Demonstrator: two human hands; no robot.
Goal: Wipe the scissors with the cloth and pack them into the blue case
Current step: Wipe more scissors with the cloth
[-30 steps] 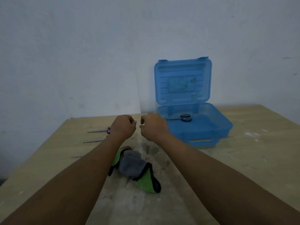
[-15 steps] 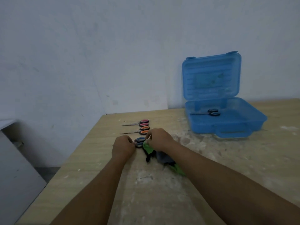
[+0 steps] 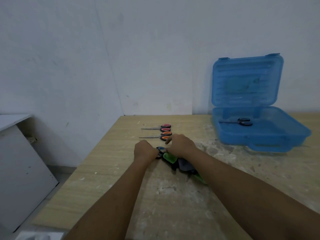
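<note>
Left hand (image 3: 144,152): curling round the blue-handled scissors (image 3: 160,151), probably steadying them for wiping.
Right hand (image 3: 180,146): pinching the cloth (image 3: 184,166), touching that handle.
Waiting: orange pair (image 3: 162,135) and pink pair (image 3: 161,127) lying just beyond the grip.
Blue case (image 3: 259,142): standing open well right of the grip, with bare table (image 3: 225,179) between and the table edge nearing on the left.

both arms reach forward, hands close together.
left hand (image 3: 144,151) curls its fingers on the scissors (image 3: 161,150); right hand (image 3: 181,146) is knuckles-up, fingers bent down, grip hidden.
</note>
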